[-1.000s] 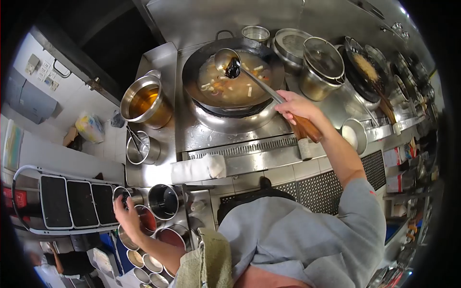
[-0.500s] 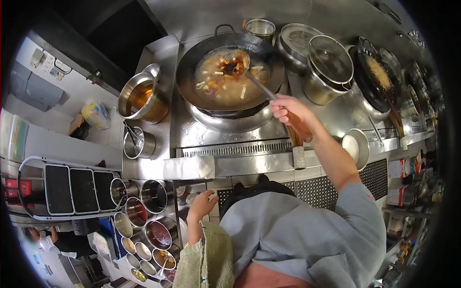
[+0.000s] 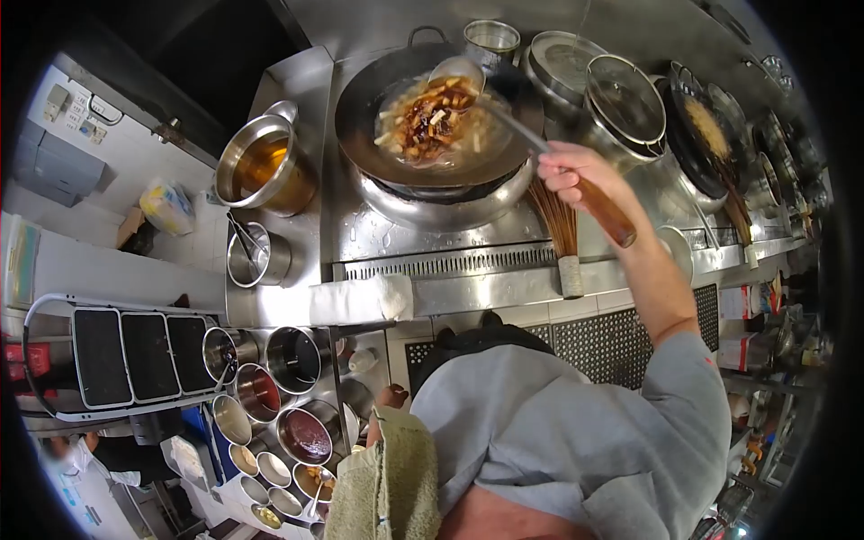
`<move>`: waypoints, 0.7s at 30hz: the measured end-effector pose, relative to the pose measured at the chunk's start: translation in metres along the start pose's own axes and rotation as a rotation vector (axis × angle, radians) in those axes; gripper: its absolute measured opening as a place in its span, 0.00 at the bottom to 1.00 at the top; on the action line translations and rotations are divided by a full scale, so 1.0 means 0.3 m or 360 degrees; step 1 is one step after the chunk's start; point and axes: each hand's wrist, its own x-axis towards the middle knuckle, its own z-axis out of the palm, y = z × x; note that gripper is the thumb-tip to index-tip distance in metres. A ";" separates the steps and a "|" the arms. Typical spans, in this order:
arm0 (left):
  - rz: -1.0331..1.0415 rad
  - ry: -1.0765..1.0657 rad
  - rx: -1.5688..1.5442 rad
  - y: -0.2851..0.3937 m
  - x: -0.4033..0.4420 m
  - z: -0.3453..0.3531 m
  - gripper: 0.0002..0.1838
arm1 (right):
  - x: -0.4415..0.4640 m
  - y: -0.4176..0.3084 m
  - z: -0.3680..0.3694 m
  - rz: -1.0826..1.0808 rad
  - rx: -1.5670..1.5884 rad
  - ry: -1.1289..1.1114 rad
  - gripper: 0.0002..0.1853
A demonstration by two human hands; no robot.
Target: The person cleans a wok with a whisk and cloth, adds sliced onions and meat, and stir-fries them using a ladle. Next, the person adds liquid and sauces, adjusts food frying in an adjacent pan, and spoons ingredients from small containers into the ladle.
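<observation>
In the head-camera view, a long steel ladle with a brown wooden handle (image 3: 517,128) is gripped by the right hand (image 3: 580,174), its bowl held inside a large, round, dark metal wok (image 3: 355,135) at the far edge of the brown-sauced food pieces (image 3: 427,126). To the wok's left is set a cylindrical steel pot of amber liquid (image 3: 295,187); to its lower right, a brown-bristled brush (image 3: 556,225) is seen. Well below the wok, the left hand (image 3: 391,397) is partly hidden by an olive-green towel (image 3: 360,486), so whether it is open or closed cannot be told.
</observation>
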 end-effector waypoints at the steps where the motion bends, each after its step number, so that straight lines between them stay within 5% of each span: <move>1: -0.0027 -0.0019 -0.0012 -0.029 0.000 0.026 0.22 | -0.007 -0.012 -0.012 -0.0017 -0.0099 -0.0006 0.06; 7: -0.0143 0.0016 -0.0150 -0.082 0.007 0.085 0.21 | -0.064 -0.043 -0.004 -0.0191 -0.0784 0.0156 0.11; 10: -0.0089 0.0047 -0.0171 -0.094 0.075 0.067 0.21 | -0.095 -0.030 -0.009 -0.0179 -0.1289 0.0144 0.33; 21: 0.0277 -0.0072 0.0073 -0.154 0.216 -0.042 0.19 | -0.065 0.131 0.012 -0.0010 -0.1891 -0.0022 0.35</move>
